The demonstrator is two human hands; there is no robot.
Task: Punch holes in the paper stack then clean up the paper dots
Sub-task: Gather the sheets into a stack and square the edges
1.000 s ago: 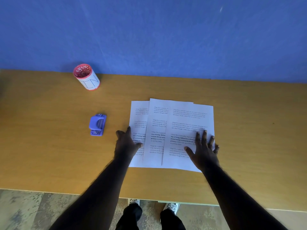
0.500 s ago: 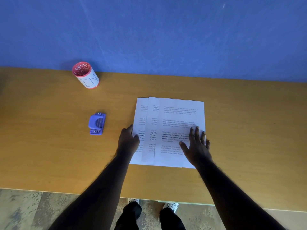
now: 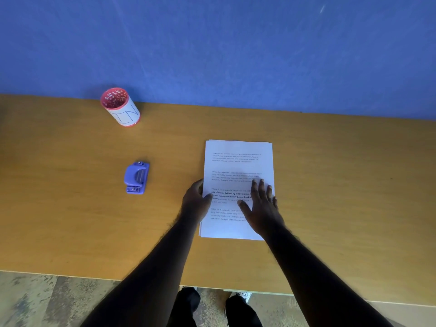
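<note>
A stack of white printed sheets [image 3: 238, 161] lies squared up on the wooden table [image 3: 70, 208], just right of centre. My left hand [image 3: 195, 201] presses against the stack's left edge, thumb on the top sheet. My right hand [image 3: 262, 204] lies flat on the top sheet near its right edge, fingers spread. A small purple hole punch [image 3: 136, 177] sits on the table to the left of the stack, apart from both hands. No paper dots are visible.
A red-and-white cup [image 3: 120, 107] marked with letters stands at the back left near the blue wall [image 3: 212, 43]. The table's front edge [image 3: 94, 276] runs below my forearms, with floor and my shoes beyond it.
The three fanned-out sheets have been pushed together into one aligned stack. My right hand slid left with the top sheets; my left hand stayed at the left edge.
</note>
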